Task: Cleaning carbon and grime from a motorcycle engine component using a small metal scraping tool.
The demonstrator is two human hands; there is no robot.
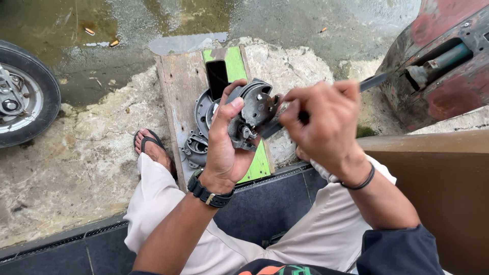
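Fingers of left hand gripping greasy round metal part, right hand clasping slim tool

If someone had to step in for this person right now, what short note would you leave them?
Left hand: grips a dark, greasy metal engine part, held up over the lap.
Right hand: holds a long thin tool, its tip hidden behind the fingers near the part.
Nearby: more grey metal parts and a black phone lie on a wooden board with a green strip, on cracked ground. A wheel is at the far left.
Done: the part is off and in hand.
Left: the work on the part; how far along it is cannot be told.
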